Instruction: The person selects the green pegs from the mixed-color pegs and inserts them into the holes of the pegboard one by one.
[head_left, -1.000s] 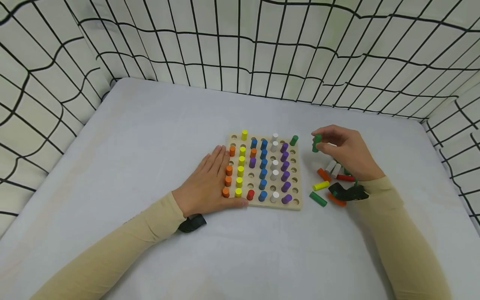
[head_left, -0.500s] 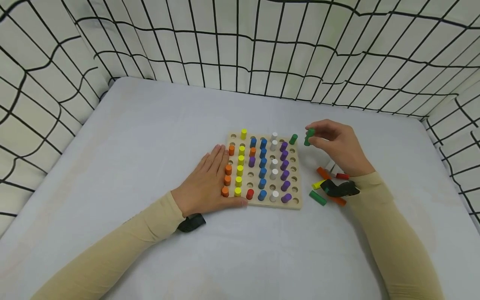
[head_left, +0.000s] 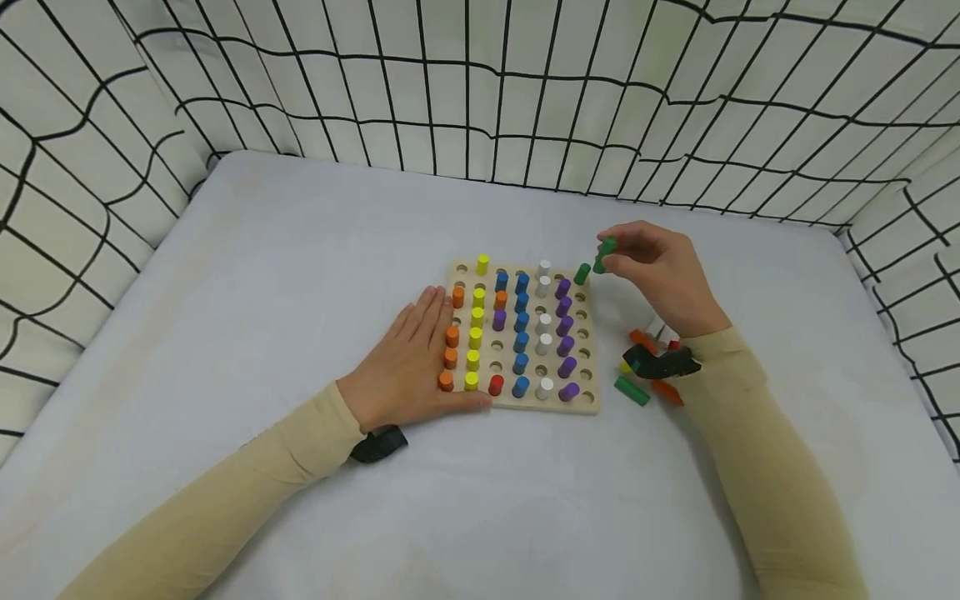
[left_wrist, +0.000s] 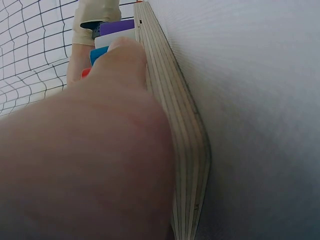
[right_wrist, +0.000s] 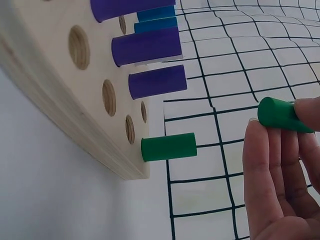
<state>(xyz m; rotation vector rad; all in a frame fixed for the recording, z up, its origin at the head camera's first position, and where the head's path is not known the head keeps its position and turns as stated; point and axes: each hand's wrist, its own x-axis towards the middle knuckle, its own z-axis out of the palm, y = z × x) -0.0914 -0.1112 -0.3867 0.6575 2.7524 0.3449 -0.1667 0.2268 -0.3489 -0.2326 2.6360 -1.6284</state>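
Observation:
A wooden pegboard (head_left: 532,405) carries columns of orange, yellow, blue, white and purple pegs. My left hand (head_left: 408,367) lies flat along its left side, straight fingers at the left edge and thumb at the near edge; the left wrist view shows this hand (left_wrist: 100,150) against the board's side (left_wrist: 175,115). Off the board's far right corner, my right hand (head_left: 660,271) pinches a green peg (head_left: 604,255) between thumb and fingers. In the right wrist view the held peg (right_wrist: 281,115) is apart from the green peg standing in the corner hole (right_wrist: 170,146).
Loose pegs lie on the white surface right of the board, among them a green one (head_left: 632,391) and an orange one (head_left: 667,393), partly under the right wrist. Black wire grid (head_left: 420,92) stands around the back and sides.
My right hand has moved left and away from me with the green peg, from above the loose pegs to near the board's far right corner. My left hand keeps its place on the board.

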